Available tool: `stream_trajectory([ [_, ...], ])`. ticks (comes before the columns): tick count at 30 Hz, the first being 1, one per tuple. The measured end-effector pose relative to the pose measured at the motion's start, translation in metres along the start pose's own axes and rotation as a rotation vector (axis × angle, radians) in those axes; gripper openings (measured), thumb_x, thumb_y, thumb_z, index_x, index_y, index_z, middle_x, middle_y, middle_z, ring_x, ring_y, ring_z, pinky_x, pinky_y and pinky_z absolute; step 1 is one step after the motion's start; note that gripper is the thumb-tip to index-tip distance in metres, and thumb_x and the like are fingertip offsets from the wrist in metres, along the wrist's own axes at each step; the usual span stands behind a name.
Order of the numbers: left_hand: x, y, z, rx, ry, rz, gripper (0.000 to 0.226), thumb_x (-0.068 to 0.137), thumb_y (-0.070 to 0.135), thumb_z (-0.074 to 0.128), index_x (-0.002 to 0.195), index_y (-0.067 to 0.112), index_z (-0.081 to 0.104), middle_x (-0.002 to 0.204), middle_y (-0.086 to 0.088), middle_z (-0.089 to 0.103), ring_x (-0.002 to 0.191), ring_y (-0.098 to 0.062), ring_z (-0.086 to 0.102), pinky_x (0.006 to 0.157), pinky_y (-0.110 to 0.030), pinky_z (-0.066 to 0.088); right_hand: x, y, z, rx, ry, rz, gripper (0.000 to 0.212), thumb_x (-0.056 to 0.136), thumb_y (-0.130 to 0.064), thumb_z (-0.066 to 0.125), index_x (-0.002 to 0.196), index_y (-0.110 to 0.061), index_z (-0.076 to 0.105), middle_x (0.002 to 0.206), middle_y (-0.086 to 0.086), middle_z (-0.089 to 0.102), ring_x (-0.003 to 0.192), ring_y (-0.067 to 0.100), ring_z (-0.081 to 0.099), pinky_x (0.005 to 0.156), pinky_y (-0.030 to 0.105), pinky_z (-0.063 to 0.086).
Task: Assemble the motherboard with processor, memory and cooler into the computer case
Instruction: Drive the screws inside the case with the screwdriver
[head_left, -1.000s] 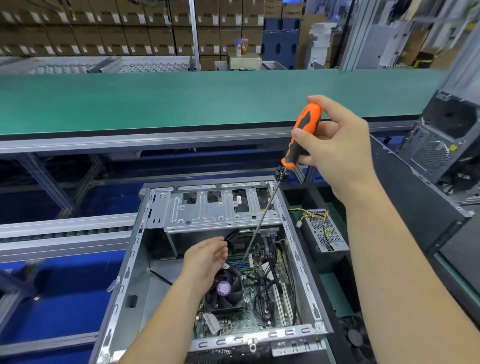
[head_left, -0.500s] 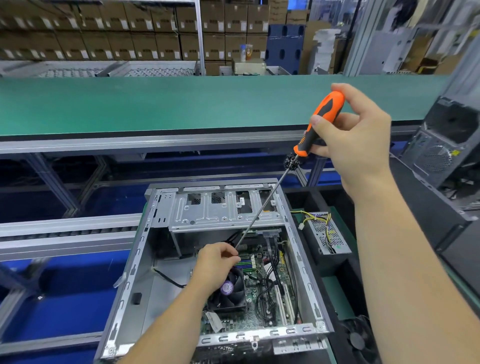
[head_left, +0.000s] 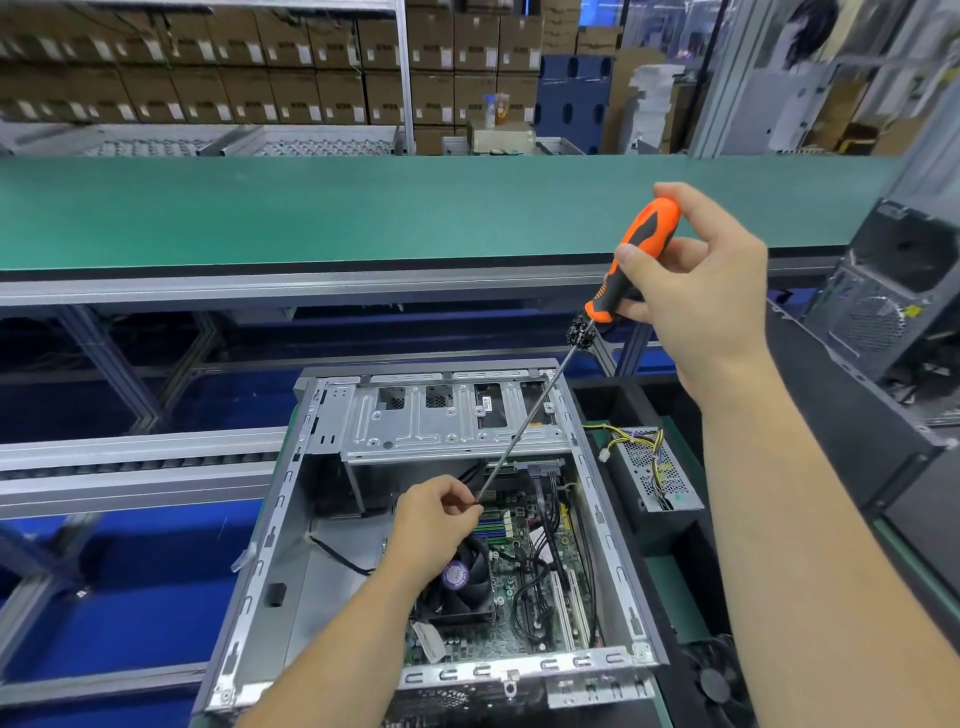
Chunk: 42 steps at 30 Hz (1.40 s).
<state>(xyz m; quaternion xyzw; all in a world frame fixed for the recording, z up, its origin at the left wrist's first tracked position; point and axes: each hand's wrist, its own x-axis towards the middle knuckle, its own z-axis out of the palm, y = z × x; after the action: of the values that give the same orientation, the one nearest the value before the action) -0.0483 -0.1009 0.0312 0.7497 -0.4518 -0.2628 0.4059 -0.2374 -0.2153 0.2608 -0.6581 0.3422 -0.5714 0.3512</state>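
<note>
Screwdriver (head_left: 632, 262) tip down-left, handle up-right

Factory assembly line: conveyor belt (head_left: 415, 208), stacked cartons (head_left: 208, 67).

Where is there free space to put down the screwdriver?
The green bench top behind the case is bare. Bare metal floor lies between the case's left wall and the cooler fan. The motherboard is crowded with cables.
</note>
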Motion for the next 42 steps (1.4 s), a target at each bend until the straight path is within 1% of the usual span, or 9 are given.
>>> stream_trajectory([
  [4, 0.0, -0.001, 0.0, 0.004, 0.006, 0.0, 0.015, 0.083, 0.018, 0.078, 0.075, 0.023, 0.067, 0.066, 0.005, 0.064, 0.059, -0.003, 0.053, 0.056, -0.012, 0.044, 0.0, 0.0, 0.001, -0.009, -0.003, 0.004, 0.047, 0.089, -0.008, 0.072, 0.12, -0.04, 0.056, 0.094, 0.01, 0.071, 0.083, 0.019, 0.074, 0.064, 0.041, 0.064],
  [14, 0.002, -0.001, 0.003, -0.007, 0.027, -0.015, 0.016, 0.082, 0.016, 0.079, 0.073, 0.023, 0.067, 0.067, 0.004, 0.066, 0.059, -0.004, 0.055, 0.056, -0.01, 0.044, -0.001, -0.002, 0.003, 0.019, -0.025, 0.002, 0.047, 0.088, -0.008, 0.072, 0.119, -0.041, 0.059, 0.09, 0.011, 0.071, 0.08, 0.021, 0.074, 0.063, 0.039, 0.063],
  [22, 0.003, -0.002, 0.002, -0.025, 0.048, -0.007, 0.018, 0.081, 0.014, 0.079, 0.073, 0.023, 0.066, 0.069, 0.002, 0.067, 0.061, -0.003, 0.056, 0.059, -0.013, 0.048, -0.002, -0.003, 0.005, 0.025, -0.031, 0.014, 0.048, 0.089, -0.006, 0.072, 0.124, -0.036, 0.06, 0.09, 0.009, 0.071, 0.082, 0.021, 0.073, 0.063, 0.038, 0.063],
  [26, 0.003, -0.002, 0.003, -0.081, 0.052, -0.016, 0.02, 0.081, 0.01, 0.079, 0.074, 0.023, 0.065, 0.07, 0.004, 0.067, 0.06, 0.0, 0.056, 0.063, -0.019, 0.054, -0.002, -0.004, 0.005, 0.011, -0.029, 0.012, 0.049, 0.089, -0.007, 0.073, 0.129, -0.032, 0.059, 0.091, 0.008, 0.071, 0.084, 0.019, 0.073, 0.064, 0.036, 0.063],
  [29, 0.003, -0.003, 0.003, -0.141, 0.057, -0.006, 0.02, 0.081, 0.005, 0.078, 0.078, 0.021, 0.066, 0.076, 0.004, 0.067, 0.065, -0.005, 0.058, 0.068, -0.031, 0.059, -0.002, -0.004, 0.004, 0.021, -0.04, 0.005, 0.048, 0.09, -0.006, 0.072, 0.128, -0.032, 0.059, 0.089, 0.01, 0.07, 0.083, 0.02, 0.073, 0.064, 0.036, 0.063],
  [31, 0.003, -0.003, 0.004, -0.164, 0.052, -0.002, 0.021, 0.081, 0.004, 0.077, 0.082, 0.021, 0.066, 0.079, 0.004, 0.067, 0.071, -0.009, 0.06, 0.07, -0.037, 0.06, -0.001, -0.005, 0.003, 0.036, -0.082, 0.001, 0.048, 0.091, -0.004, 0.069, 0.13, -0.029, 0.058, 0.091, 0.012, 0.071, 0.084, 0.023, 0.074, 0.065, 0.038, 0.064],
  [34, 0.003, -0.005, 0.006, -0.16, 0.039, 0.015, 0.023, 0.082, 0.004, 0.077, 0.082, 0.024, 0.066, 0.079, 0.006, 0.067, 0.072, -0.01, 0.061, 0.07, -0.04, 0.06, 0.0, -0.007, 0.0, 0.053, -0.162, 0.0, 0.05, 0.093, 0.0, 0.066, 0.134, -0.026, 0.056, 0.095, 0.014, 0.071, 0.086, 0.025, 0.075, 0.068, 0.04, 0.064],
  [37, 0.003, -0.007, 0.007, -0.141, 0.051, 0.045, 0.026, 0.082, 0.005, 0.076, 0.081, 0.029, 0.065, 0.078, 0.009, 0.066, 0.069, -0.009, 0.059, 0.071, -0.037, 0.059, 0.001, -0.01, 0.0, 0.06, -0.199, -0.001, 0.049, 0.092, 0.001, 0.066, 0.134, -0.024, 0.056, 0.096, 0.016, 0.071, 0.087, 0.025, 0.075, 0.069, 0.042, 0.064],
  [42, 0.003, -0.007, 0.011, -0.009, 0.018, 0.127, 0.033, 0.082, 0.012, 0.075, 0.079, 0.039, 0.058, 0.075, 0.018, 0.063, 0.063, -0.002, 0.052, 0.066, -0.019, 0.049, -0.002, -0.019, 0.006, 0.057, -0.22, -0.02, 0.048, 0.091, -0.001, 0.069, 0.13, -0.025, 0.058, 0.093, 0.016, 0.07, 0.084, 0.029, 0.074, 0.068, 0.043, 0.064],
])
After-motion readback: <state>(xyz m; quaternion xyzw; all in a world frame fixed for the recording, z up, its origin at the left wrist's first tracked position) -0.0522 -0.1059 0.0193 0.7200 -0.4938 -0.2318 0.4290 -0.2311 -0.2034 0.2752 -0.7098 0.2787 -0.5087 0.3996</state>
